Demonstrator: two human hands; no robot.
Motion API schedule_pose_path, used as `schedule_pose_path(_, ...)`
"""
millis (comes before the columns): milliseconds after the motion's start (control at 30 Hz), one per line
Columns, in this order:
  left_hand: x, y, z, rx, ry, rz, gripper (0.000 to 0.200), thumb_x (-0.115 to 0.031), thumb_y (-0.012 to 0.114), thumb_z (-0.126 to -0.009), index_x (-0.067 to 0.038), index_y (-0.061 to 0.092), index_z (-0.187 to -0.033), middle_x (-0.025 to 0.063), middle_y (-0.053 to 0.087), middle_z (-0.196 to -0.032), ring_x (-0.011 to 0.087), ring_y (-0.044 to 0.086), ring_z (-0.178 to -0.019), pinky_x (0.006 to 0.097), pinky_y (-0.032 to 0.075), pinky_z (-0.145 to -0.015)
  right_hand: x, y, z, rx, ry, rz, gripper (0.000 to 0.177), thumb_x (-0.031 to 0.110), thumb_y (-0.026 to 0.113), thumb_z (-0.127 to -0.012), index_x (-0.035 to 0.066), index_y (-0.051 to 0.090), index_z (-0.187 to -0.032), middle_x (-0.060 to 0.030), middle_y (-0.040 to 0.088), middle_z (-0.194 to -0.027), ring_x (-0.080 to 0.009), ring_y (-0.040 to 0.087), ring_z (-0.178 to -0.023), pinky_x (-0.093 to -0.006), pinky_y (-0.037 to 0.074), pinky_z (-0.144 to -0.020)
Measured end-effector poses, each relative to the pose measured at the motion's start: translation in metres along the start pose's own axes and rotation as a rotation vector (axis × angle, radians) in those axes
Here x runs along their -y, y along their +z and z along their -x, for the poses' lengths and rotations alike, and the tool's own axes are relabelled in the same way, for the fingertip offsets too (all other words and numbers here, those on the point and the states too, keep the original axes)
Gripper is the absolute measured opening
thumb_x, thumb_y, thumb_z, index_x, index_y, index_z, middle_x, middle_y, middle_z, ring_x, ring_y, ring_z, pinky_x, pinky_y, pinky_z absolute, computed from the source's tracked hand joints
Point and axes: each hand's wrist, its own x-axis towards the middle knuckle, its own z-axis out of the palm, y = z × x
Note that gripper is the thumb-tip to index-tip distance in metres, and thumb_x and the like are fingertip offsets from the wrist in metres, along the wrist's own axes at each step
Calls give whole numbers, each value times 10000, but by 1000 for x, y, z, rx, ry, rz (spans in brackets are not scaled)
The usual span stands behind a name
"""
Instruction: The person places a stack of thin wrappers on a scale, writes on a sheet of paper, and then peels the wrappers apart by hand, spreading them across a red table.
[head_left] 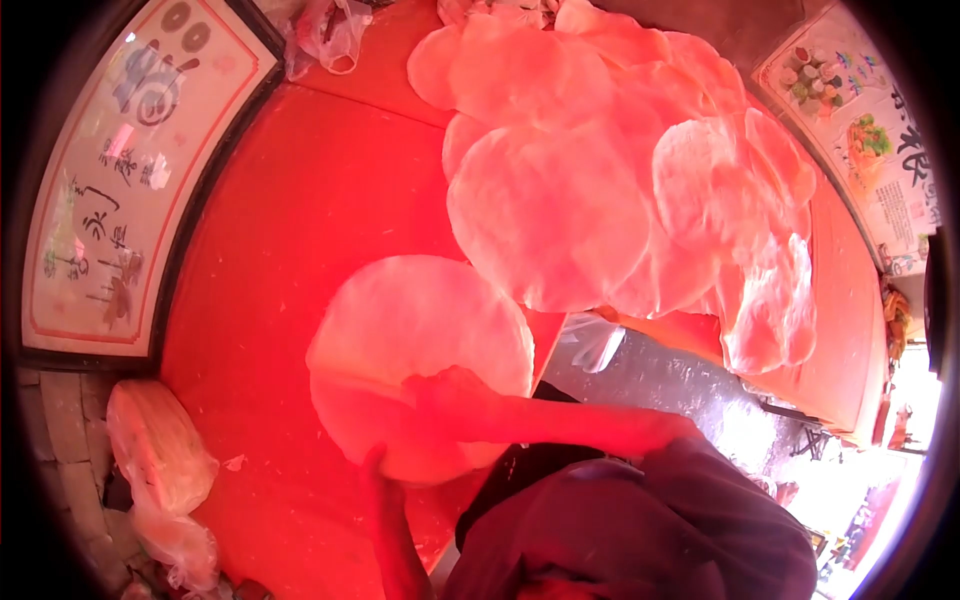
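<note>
A large, round, thin sheet of dough or flatbread [425, 310] lies on the red tabletop, its near part in darker shade. My right hand [450, 400] rests on top of this sheet, reaching in from the right; its fingers blend into the red-lit surface. At the sheet's near left edge is my left hand [378, 470], with a thumb showing against the rim and the other fingers hidden. Beyond, many similar round sheets [550, 220] overlap in a wide spread, the closest one nearly touching the sheet under my hands.
A framed sign with writing [110, 200] stands along the left side, and a poster [870, 140] is at the right. A plastic-wrapped stack [160, 445] sits at the lower left. Crumpled clear plastic [330, 35] lies at the far edge. Grey floor [650, 365] shows beside the red table [270, 250].
</note>
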Motion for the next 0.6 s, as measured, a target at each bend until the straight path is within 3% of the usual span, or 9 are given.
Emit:
schedule_pose_path(67, -4, 29, 3, -17, 33, -6, 619, -159, 604, -882, 10, 345, -1419, 154, 463, -1385, 293, 470, -1264, 423, 407, -1053, 0, -5, 2, -43, 30, -3, 205, 208, 573, -831, 18, 594, -903, -176, 636, -732, -402, 605, -648, -487, 483, -617)
schedule_pose_path(133, -7, 53, 1, 137, 67, 1, 622, -203, 606, -896, 6, 346, -1421, 156, 466, -1390, 297, 475, -1263, 423, 404, -1060, 4, -3, 13, 156, -130, 171, 201, 228, 592, -839, 37, 613, -896, -169, 637, -717, -375, 619, -642, -455, 482, -608)
schedule_pose_path(200, -12, 55, 14, 202, 95, 4, 628, -247, 608, -910, 3, 347, -1423, 157, 469, -1395, 301, 480, -1262, 422, 400, -1068, -5, 5, 10, 166, -178, 115, 236, 254, 611, -854, 34, 632, -937, -119, 632, -749, -299, 610, -683, -406, 482, -632)
schedule_pose_path(233, -5, 19, -7, 159, 33, -42, 627, -260, 621, -916, -5, 353, -1422, 141, 478, -1384, 282, 486, -1253, 417, 405, -1060, -13, 1, 7, 179, -132, -16, 254, 267, 620, -861, 33, 641, -957, -93, 630, -764, -261, 606, -703, -382, 482, -643)
schedule_pose_path(267, -3, 16, -6, 131, 103, -35, 615, -220, 644, -905, -23, 367, -1417, 127, 499, -1355, 259, 498, -1238, 408, 414, -1050, -21, -7, 3, 220, -37, -181, 272, 279, 630, -868, 31, 650, -977, -68, 627, -780, -223, 601, -724, -358, 482, -655)
schedule_pose_path(367, -16, 50, 10, 107, 242, 13, 643, -144, 660, -893, -49, 333, -1439, 112, 462, -1384, 251, 475, -1257, 396, 411, -1041, -35, -27, -7, 406, 267, -562, 327, 317, 658, -889, 27, 678, -1037, 7, 620, -827, -108, 588, -785, -286, 482, -690)
schedule_pose_path(467, -18, 59, 13, 115, 270, -18, 673, -146, 669, -887, -52, 310, -1449, 113, 446, -1394, 243, 463, -1268, 393, 408, -1042, -34, -22, -3, 538, 446, -777, 337, 315, 694, -864, 24, 674, -1033, 5, 635, -830, -87, 584, -798, -265, 469, -694)
schedule_pose_path(600, -17, 58, 15, 98, 271, -75, 713, -149, 679, -879, -56, 278, -1462, 114, 425, -1407, 232, 446, -1283, 389, 404, -1042, -35, -7, 4, 591, 399, -602, 370, 306, 711, -843, 15, 667, -1069, -1, 650, -847, -93, 590, -811, -269, 473, -706)
